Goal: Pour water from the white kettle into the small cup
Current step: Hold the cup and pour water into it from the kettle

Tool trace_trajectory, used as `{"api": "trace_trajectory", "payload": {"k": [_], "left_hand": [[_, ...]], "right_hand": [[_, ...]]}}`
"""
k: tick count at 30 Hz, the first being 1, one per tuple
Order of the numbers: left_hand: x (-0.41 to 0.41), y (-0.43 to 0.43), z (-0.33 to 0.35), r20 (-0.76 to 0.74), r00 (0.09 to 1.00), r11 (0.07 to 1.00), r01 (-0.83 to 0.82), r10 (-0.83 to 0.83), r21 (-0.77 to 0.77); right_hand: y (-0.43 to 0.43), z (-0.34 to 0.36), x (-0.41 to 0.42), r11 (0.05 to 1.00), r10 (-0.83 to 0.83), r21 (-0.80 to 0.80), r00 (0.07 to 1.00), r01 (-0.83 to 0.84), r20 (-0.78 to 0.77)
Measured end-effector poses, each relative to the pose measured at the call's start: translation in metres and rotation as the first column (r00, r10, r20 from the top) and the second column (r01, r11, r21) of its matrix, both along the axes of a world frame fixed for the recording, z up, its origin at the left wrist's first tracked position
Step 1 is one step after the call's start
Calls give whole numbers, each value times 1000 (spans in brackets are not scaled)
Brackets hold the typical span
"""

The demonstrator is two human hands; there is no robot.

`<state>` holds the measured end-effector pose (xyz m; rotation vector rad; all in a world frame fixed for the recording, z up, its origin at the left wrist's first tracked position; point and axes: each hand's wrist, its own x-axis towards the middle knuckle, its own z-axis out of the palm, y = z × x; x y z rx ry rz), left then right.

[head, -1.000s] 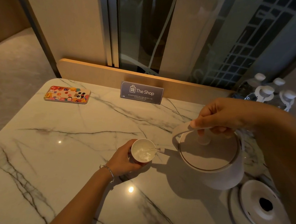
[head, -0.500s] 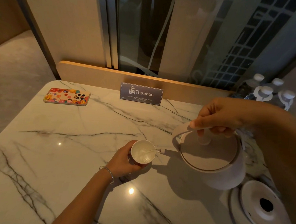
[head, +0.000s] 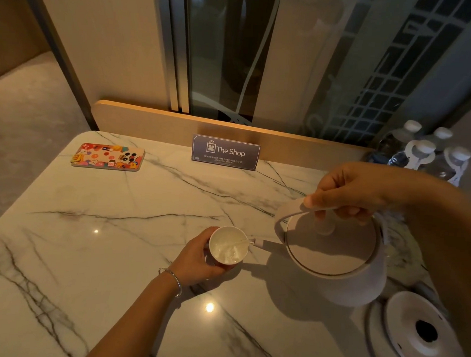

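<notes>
The white kettle (head: 334, 256) hangs tilted to the left above the marble table (head: 115, 226), its lid on. My right hand (head: 349, 190) grips its arched handle from above. A thin stream of water runs from the short spout into the small white cup (head: 228, 249), which holds some water. My left hand (head: 196, 256) is wrapped around the cup's left side and steadies it on the table. A thin bracelet sits on that wrist.
The round kettle base (head: 415, 335) lies at the right front corner. Several capped water bottles (head: 423, 154) stand at the back right. A "The Shop" sign (head: 225, 152) leans on the wooden back ledge, and a colourful phone case (head: 107, 156) lies at the back left.
Both hands and the kettle hold nearly the same pose. The water stream keeps running into the cup.
</notes>
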<state>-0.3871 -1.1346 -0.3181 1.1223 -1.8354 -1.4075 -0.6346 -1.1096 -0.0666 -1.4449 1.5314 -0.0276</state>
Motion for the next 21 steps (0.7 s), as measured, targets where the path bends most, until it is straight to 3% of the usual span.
{"api": "trace_trajectory", "payload": {"k": [11, 21], "left_hand": [[-1, 2, 5, -15, 1000, 1000, -11, 11, -7], [0, 0, 11, 13, 1000, 999, 25, -24, -31]], "right_hand": [[23, -33, -27, 995, -59, -63, 973, 75, 224], [44, -58, -43, 942, -215, -151, 882, 301, 419]]}}
